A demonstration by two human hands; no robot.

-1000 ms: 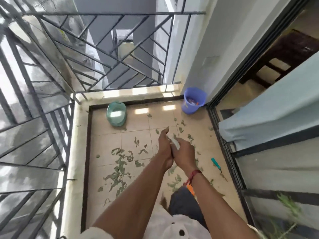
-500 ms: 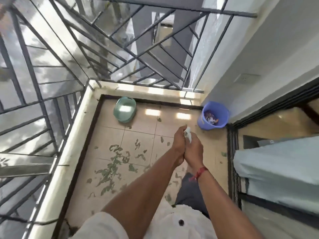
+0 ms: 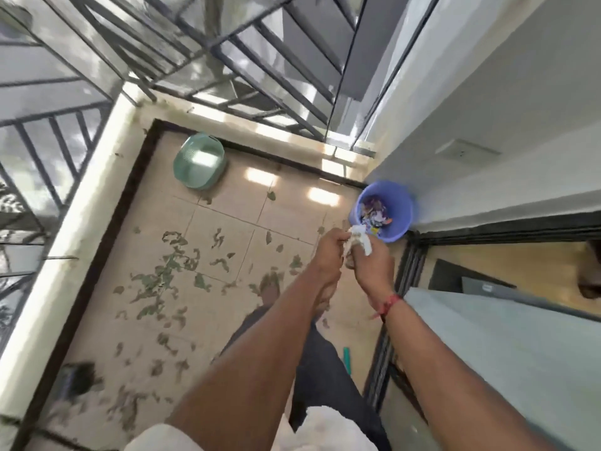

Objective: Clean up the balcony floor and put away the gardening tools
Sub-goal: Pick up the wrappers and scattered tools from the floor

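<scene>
Leaves [image 3: 169,271] litter our balcony floor [image 3: 234,222] toward its left edge. Our left hand [image 3: 328,252] and right hand [image 3: 370,265] both pinch a white crumpled scrap [image 3: 359,237], beside the blue bucket [image 3: 398,216] in the far right corner.

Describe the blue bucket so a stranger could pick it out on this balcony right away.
Start at the white wall on the right of the balcony and follow it down to the tiled floor, by the sliding door track. The blue bucket stands in that corner, round and upright, with colourful scraps inside. The only other container, a pale green basin, sits by the railing.
</scene>
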